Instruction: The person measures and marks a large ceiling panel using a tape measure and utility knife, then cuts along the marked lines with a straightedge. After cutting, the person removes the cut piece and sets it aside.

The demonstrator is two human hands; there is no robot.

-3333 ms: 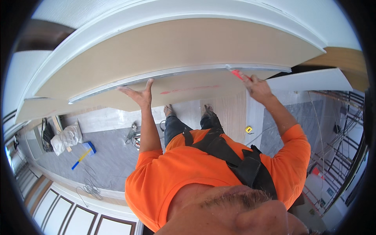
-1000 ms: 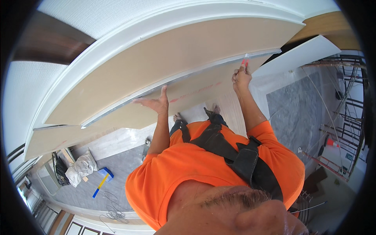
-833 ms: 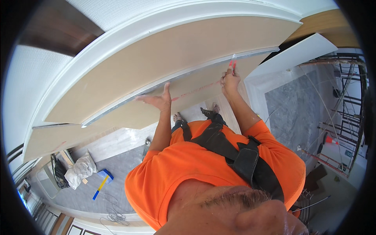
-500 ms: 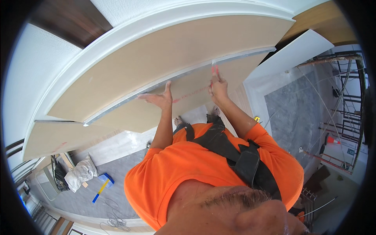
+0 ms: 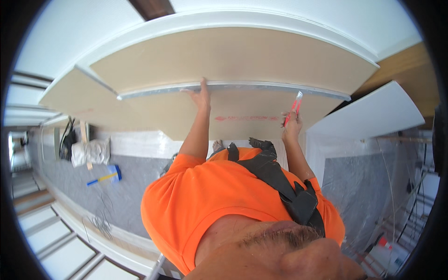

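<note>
Since the earlier frames, the right hand (image 5: 291, 127) has dropped away from the board's edge and drawn back toward the body, while the left hand (image 5: 201, 95) has slid up to the metal edge. Left fingers lie spread and flat, palm pressed against the large tan plasterboard sheet (image 5: 224, 65), their tips touching the thin grey metal strip (image 5: 233, 87) that runs along its lower edge; nothing is gripped. Right fingers are clenched around a slim red-and-white utility knife (image 5: 295, 105), which juts upward past the knuckles, its tip just below the strip, over the lower tan board (image 5: 154, 116), near that board's red printed line. Beyond the right fingers, to their outer side, leans a white rectangular panel (image 5: 373, 114). Far below the left fingers, on the grey floor (image 5: 126, 196), lie a blue-and-yellow hand tool (image 5: 105, 177) and a white plastic sack (image 5: 91, 151).
</note>
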